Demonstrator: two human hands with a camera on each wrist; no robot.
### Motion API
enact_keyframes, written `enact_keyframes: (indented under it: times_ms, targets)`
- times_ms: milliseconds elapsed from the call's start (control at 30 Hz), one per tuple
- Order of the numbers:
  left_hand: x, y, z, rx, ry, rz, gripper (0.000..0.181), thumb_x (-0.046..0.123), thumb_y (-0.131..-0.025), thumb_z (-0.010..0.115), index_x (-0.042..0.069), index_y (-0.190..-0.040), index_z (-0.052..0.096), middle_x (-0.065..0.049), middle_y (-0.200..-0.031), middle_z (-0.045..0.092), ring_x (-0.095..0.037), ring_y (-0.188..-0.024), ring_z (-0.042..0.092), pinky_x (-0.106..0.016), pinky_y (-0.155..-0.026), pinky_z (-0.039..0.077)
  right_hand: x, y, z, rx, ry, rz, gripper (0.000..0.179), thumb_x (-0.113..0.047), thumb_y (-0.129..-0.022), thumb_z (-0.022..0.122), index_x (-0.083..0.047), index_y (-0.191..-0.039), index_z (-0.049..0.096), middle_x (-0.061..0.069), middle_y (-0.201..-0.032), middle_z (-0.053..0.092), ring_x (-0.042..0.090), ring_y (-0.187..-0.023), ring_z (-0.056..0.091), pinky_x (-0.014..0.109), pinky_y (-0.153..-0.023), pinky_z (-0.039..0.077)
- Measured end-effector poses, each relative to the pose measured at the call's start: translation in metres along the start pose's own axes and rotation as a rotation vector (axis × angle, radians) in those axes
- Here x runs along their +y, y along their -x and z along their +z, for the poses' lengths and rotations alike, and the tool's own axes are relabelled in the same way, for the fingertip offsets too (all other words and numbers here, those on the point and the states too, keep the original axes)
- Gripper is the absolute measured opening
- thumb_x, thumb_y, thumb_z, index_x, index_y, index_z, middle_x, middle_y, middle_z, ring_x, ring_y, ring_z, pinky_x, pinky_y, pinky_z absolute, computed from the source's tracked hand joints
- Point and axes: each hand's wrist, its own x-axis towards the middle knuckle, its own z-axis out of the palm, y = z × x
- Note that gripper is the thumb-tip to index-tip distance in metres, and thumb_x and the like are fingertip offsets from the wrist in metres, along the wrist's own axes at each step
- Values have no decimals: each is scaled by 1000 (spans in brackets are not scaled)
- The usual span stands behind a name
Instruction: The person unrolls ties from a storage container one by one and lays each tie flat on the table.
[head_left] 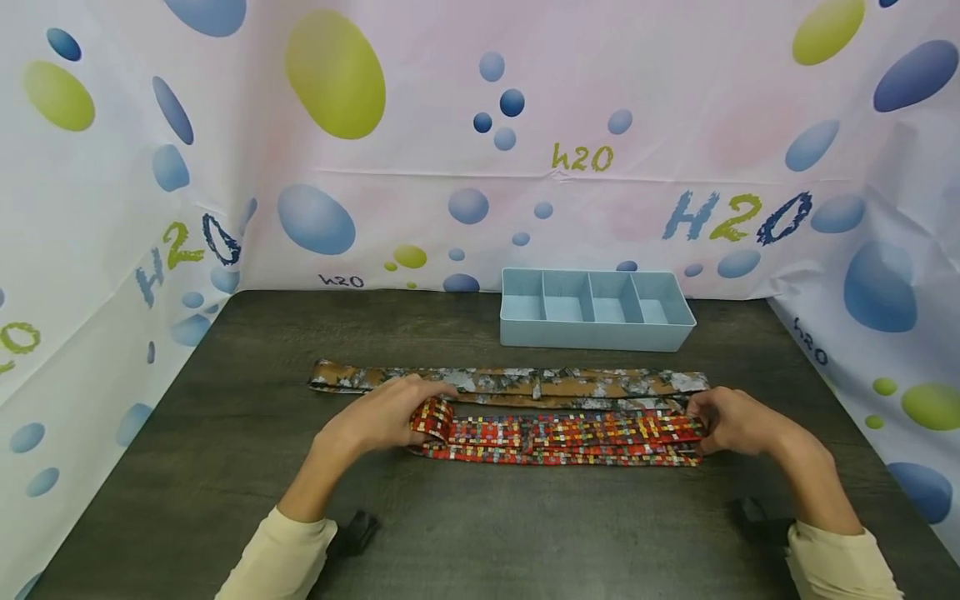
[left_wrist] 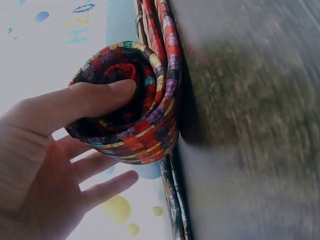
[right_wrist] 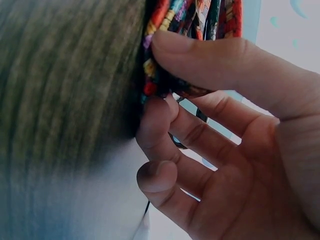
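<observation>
A red, multicoloured cloth band (head_left: 600, 435) lies lengthwise on the table in layers, its left end wound into a loose roll (left_wrist: 150, 127). My left hand (head_left: 390, 412) holds this roll, the thumb pushed inside the coil and the fingers around its outer side. At the band's other end, my right hand (head_left: 731, 421) pinches the layers between thumb (right_wrist: 200, 55) and forefinger, while the remaining fingers curl loosely below. Just behind lies a second band (head_left: 480, 381), brown with a grey and dark leafy pattern, stretched flat and folded in layers.
A pale blue tray (head_left: 592, 336) with several compartments stands at the back of the dark wooden table (head_left: 510, 517). A printed sheet (head_left: 420, 150) with coloured ovals and lettering rises behind and along both sides. Dark straps hang by both wrists.
</observation>
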Motion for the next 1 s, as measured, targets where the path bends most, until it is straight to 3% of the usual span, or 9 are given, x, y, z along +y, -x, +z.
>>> enact_keyframes:
  times_ms: [233,333,500,600,1000]
  targets:
    - [-3,4,-5,18,-14,-11,68,0,-81,87,8,-143,61,-9,-122,69,-33,-112,63,-56,-100,51,-1,0,-2,4,16,-7,32,0,-75,86,-6,-89,58,0,-79,52,17,-68,49,34,-61,40]
    - [-6,7,-8,19,-24,-7,68,0,-80,88,8,-142,61,-3,-105,69,-25,-96,62,-50,-88,53,0,0,-2,-2,11,-4,33,1,-75,86,-6,-88,57,0,-79,52,17,-68,48,34,-62,40]
    - [-11,10,-12,9,-43,-14,66,2,-80,88,8,-141,62,6,-80,53,-15,-77,47,-40,-73,45,1,-2,-1,-12,-12,6,33,1,-74,87,-6,-89,57,0,-80,52,17,-69,49,34,-62,41]
    - [-13,12,-14,11,-41,-24,65,2,-80,89,8,-140,63,5,-79,51,-15,-74,44,-37,-69,42,1,-1,-1,-9,-13,2,33,1,-74,86,-6,-89,58,0,-79,52,17,-69,49,34,-61,41]
    - [-17,18,-13,-6,-49,-53,67,5,-78,91,9,-139,63,8,-77,52,-9,-70,46,-41,-76,47,2,-1,-1,-2,-8,-13,33,0,-74,87,-7,-89,58,-1,-79,51,16,-68,47,33,-62,39]
